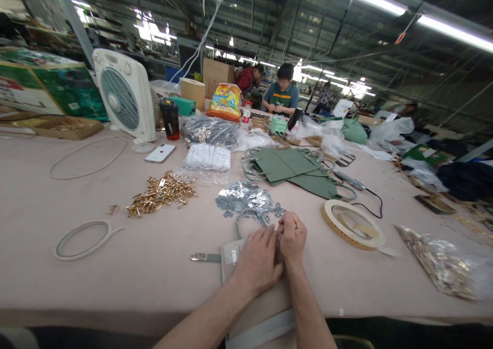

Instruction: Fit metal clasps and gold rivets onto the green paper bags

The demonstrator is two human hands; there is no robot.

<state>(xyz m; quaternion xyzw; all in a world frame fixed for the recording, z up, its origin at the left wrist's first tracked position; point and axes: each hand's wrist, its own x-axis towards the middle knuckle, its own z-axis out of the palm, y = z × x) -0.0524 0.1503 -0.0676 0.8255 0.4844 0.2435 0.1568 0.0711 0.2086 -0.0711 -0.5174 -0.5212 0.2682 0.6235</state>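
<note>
My left hand (pixel 257 260) and my right hand (pixel 292 238) meet over a grey flat board (pixel 230 256) near the table's front edge. Both have their fingers curled together on a small part between them; the part itself is hidden. Just beyond the fingers lies a grey-green strap loop (pixel 246 216) and a heap of small silver metal pieces (pixel 244 199). A pile of gold metal clips (pixel 162 193) lies further left. A thin silver strip (pixel 206 257) rests left of the board.
A roll of tape (pixel 353 224) sits to the right, with a bag of gold parts (pixel 447 267) beyond. Green cut fabric pieces (pixel 295 168), a white phone (pixel 160 153), a fan (pixel 125 96) and cord loops (pixel 82 240) lie further off. Other people sit at the far end.
</note>
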